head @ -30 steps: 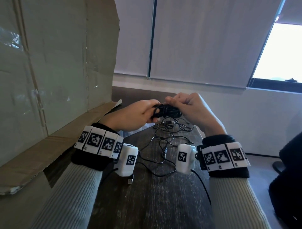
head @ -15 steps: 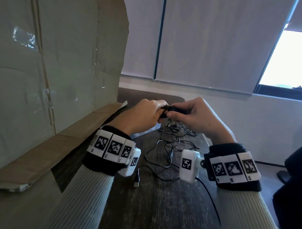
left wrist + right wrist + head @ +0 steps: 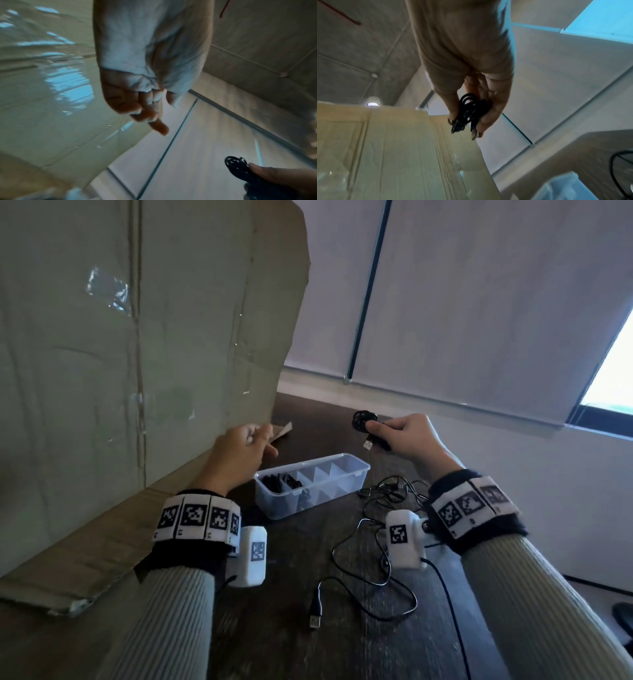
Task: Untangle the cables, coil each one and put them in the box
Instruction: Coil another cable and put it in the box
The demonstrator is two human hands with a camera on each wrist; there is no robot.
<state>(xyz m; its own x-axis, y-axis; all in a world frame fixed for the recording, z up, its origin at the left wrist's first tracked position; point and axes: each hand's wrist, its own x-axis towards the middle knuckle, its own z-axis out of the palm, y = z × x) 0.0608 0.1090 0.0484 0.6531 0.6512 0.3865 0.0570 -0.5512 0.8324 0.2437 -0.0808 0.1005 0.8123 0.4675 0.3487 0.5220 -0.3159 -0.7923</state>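
From the head view, your two hands were both on the black bundle a moment ago, close together. Now they have come apart. Your right hand (image 3: 407,436) has the coiled cable (image 3: 364,419) alone, with the fingers (image 3: 378,426) pinched on it and the plug (image 3: 368,444) hanging just under them. Your left hand (image 3: 241,451) has let go and holds nothing; its fingers are loosely bent. That looks like the coiling of this cable is done. The box (image 3: 346,491) sits on the worktop (image 3: 291,645) below and between your hands, and you can see it now that your hands are out of the way. Some dark cables already lie in its near slots. The far slots look bare. The loose cables (image 3: 373,546) are spread on the worktop under your right wrist, so more work is left after this one.

From the left wrist view, your left fingers (image 3: 154,119) are curled a little and loose, with nothing in them. The coil (image 3: 235,166) shows off to the lower right of them, held by the other hand's thumb.

From the right wrist view, your right fingers (image 3: 489,108) are closed round the coil (image 3: 467,112), thumb on one side, the rest on the other. A corner of the box (image 3: 563,188) is below them, well apart. I think you next lower the coil into a free slot.
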